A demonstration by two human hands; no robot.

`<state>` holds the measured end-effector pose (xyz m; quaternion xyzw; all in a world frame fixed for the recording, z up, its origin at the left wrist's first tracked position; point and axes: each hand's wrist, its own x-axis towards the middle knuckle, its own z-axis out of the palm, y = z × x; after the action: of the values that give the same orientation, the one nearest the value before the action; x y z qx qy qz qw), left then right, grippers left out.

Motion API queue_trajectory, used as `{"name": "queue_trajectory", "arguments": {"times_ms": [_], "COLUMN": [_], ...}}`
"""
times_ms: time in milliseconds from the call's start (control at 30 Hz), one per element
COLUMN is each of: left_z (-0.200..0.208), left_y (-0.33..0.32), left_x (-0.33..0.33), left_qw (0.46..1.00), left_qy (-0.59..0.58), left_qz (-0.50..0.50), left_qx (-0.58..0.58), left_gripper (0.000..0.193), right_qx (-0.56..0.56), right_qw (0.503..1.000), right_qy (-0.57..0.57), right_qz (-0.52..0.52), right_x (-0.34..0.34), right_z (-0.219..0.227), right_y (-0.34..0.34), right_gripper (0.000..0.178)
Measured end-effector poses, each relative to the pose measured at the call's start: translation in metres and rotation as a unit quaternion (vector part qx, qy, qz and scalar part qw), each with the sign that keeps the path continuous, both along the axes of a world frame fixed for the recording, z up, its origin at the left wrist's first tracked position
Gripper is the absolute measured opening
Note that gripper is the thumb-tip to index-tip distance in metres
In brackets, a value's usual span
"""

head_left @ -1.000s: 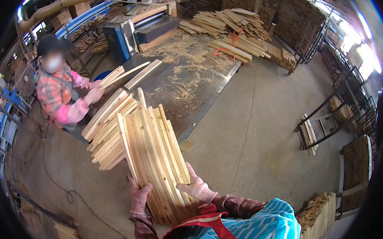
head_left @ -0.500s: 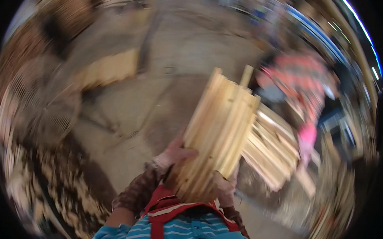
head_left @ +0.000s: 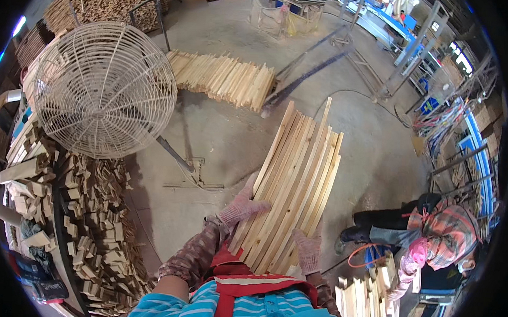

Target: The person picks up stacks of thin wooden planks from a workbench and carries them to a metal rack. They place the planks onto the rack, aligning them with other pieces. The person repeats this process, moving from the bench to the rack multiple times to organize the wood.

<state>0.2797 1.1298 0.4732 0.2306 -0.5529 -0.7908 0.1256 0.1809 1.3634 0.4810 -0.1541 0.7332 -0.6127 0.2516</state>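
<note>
A bundle of long pale wooden strips (head_left: 289,185) rests against my front, its far ends uneven and one strip jutting out past the others. My left hand (head_left: 244,203), in a knitted glove, grips the bundle's left side with the thumb over the top. On the right side, my gloved right hand (head_left: 307,250) clasps the bundle near its lower end. The undersides of both hands are hidden by the wood.
A large caged fan (head_left: 104,89) stands at left above heaped wood offcuts (head_left: 100,231). A row of stacked strips (head_left: 223,78) lies on the floor ahead. At right, a co-worker in a plaid shirt (head_left: 446,235) bends by more strips (head_left: 367,296). A cable crosses the floor.
My view has swung to the right, so the fan and floor stack now sit further in and the co-worker lower right. The bundle stays in both my hands.
</note>
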Motion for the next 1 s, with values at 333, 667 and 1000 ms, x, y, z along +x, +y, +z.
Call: {"name": "queue_trajectory", "arguments": {"times_ms": [333,667,1000], "left_z": [-0.025,-0.068,-0.065], "left_y": [-0.191,-0.442,-0.599], "left_x": [-0.059,-0.153,-0.183], "left_qw": [0.997,0.977,0.916], "left_qy": [0.028,-0.046,-0.104], "left_qz": [0.067,0.188,0.383], "left_qx": [-0.014,-0.091,0.06], "left_gripper": [0.114,0.109,0.1], "right_qx": [-0.012,0.015,0.072], "right_qw": [0.999,0.982,0.912], "right_qy": [-0.018,0.028,-0.038], "right_qz": [0.032,0.186,0.403], "right_x": [-0.077,-0.233,-0.319], "right_z": [-0.005,-0.063,-0.018], "right_y": [-0.2,-0.479,-0.744], "right_gripper": [0.097,0.095,0.093]}}
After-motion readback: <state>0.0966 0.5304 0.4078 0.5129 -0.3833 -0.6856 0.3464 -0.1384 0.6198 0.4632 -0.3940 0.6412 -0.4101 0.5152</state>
